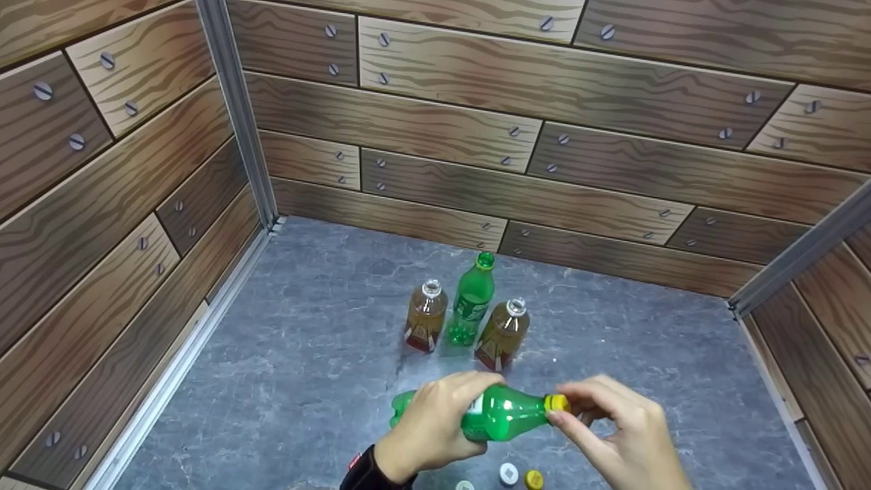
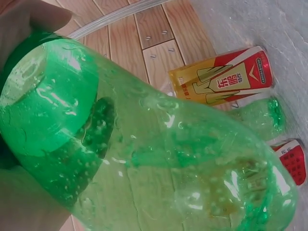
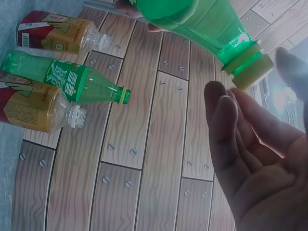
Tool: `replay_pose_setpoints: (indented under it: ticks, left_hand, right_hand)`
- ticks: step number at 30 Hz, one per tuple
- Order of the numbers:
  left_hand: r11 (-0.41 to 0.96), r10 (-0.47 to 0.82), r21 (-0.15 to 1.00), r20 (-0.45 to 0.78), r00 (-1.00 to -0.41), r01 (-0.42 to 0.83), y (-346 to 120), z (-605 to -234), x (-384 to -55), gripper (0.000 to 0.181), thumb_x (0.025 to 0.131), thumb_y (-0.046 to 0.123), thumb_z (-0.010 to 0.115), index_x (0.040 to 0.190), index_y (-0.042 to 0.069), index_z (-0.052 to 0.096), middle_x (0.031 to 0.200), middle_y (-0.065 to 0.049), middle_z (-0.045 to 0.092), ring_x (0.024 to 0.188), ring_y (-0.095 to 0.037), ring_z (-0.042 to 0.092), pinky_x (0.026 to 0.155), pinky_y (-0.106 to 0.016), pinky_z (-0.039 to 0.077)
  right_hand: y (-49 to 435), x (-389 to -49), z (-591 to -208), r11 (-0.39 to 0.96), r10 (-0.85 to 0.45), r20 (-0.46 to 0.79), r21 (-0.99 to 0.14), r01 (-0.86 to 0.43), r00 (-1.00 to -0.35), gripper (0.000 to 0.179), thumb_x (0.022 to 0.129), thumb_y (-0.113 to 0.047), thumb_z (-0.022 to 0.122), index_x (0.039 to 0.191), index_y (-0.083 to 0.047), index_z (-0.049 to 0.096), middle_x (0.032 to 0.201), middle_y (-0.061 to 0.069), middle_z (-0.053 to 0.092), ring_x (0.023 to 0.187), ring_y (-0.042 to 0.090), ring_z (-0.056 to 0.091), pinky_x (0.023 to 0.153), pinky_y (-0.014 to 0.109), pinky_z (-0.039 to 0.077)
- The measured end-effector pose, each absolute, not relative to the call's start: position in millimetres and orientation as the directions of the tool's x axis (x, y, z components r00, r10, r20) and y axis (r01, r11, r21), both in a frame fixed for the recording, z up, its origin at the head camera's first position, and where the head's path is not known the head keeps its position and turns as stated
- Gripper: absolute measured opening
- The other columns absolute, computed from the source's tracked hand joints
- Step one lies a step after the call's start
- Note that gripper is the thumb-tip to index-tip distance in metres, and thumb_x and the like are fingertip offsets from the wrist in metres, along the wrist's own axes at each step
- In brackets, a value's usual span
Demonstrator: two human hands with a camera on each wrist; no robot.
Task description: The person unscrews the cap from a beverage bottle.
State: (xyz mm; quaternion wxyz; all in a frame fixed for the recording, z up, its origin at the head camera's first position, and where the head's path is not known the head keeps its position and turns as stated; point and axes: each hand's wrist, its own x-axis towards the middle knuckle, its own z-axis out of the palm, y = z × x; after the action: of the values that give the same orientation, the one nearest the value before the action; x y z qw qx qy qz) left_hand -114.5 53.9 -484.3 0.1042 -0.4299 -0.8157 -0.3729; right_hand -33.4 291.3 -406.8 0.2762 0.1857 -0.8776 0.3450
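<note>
My left hand (image 1: 439, 425) grips a green plastic bottle (image 1: 510, 414) round its body, tilted onto its side with the neck to the right. A yellow bottle cap (image 1: 557, 403) sits on its mouth. Thumb and forefinger of my right hand (image 1: 622, 425) are at either side of that cap; in the right wrist view the other fingers curl loosely below the cap (image 3: 252, 72). Large in the left wrist view is the held bottle's clear green base (image 2: 192, 168), no liquid showing in it. Its label is mostly hidden by my left hand.
Behind the hands stand an uncapped green bottle (image 1: 471, 303) and two uncapped clear bottles with gold and red labels, one left (image 1: 426, 316), one right (image 1: 503, 335). Near me lie a yellow cap (image 1: 534, 480) and white caps (image 1: 508, 474). Wood-patterned walls (image 1: 435, 102) enclose the grey surface (image 1: 286, 354).
</note>
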Motion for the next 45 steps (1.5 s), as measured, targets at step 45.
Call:
replay_pose_setpoints:
  ticks: [45]
  left_hand:
    - [0.365,0.609,0.502,0.507,-0.609,0.784,53,-487,-116,0.08,0.063,0.017,0.095,0.136,0.02,0.063,0.123,0.003,0.074,0.107,-0.011,0.07,0.09,-0.026,0.059]
  right_hand:
    - [289,-29,-403,0.664,-0.16,0.563,-0.546,-0.51,-0.811,0.071,0.067,0.002,0.094,0.132,-0.014,0.07,0.108,-0.003,0.074,0.079,0.004,0.074,0.068,0.018,0.061]
